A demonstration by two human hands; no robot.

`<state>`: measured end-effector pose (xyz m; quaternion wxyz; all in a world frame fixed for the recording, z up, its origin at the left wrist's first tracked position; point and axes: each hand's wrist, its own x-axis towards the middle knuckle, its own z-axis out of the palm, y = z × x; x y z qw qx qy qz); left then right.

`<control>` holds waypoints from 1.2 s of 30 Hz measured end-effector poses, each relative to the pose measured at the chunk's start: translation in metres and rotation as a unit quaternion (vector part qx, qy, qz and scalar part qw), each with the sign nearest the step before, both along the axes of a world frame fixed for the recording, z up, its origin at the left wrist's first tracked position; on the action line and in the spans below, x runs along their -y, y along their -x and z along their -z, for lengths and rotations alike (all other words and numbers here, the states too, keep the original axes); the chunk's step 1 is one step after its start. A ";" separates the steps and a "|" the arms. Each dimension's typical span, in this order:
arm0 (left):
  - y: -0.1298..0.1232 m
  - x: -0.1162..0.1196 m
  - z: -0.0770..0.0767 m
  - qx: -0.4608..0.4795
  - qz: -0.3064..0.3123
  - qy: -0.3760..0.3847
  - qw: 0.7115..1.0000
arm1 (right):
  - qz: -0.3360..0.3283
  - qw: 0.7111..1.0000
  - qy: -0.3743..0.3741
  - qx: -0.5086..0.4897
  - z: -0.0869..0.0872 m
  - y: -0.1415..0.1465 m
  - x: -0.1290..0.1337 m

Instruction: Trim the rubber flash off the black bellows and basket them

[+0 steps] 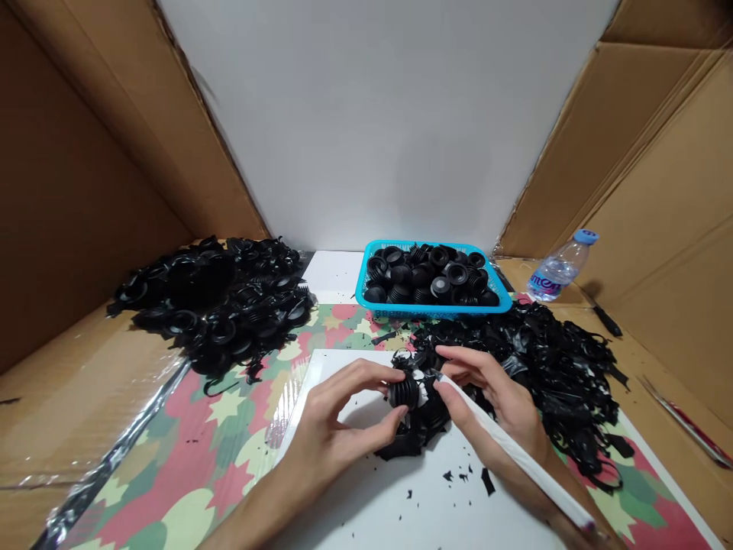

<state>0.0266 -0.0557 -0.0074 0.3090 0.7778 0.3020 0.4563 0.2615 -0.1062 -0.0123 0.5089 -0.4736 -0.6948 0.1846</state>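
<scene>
My left hand (pixel 349 412) pinches a ribbed black rubber part (pixel 404 393) between thumb and fingers, over a white board (pixel 366 496). Close by on the right, my right hand (pixel 498 405) grips a long white-wrapped tool (pixel 515 451), its dark tip pointing at the part. Beneath and behind the part lie black scraps (pixel 409 443), partly hidden by the hands. Small black bits are scattered on the board below.
A blue basket (pixel 434 308) of black ribbed parts stands behind the hands. Black parts (pixel 229 305) are heaped at left, black scraps (pixel 561 367) at right. A water bottle (pixel 558 269), a dark-handled tool (pixel 605 321) and a red-handled tool (pixel 695 429) lie farther right. Cardboard walls flank the table.
</scene>
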 end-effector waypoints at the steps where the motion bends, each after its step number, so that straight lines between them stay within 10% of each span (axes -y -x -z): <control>1: 0.001 0.000 0.000 0.000 -0.003 -0.004 1.000 | -0.004 1.000 0.003 -0.005 0.000 -0.001 0.003; 29: -0.003 0.002 0.001 -0.033 -0.014 -0.044 0.998 | -0.055 0.942 -0.182 0.275 -0.002 0.003 0.000; 36: -0.006 0.004 0.000 -0.040 0.001 0.046 0.998 | -0.066 0.954 -0.162 0.243 -0.004 -0.001 -0.001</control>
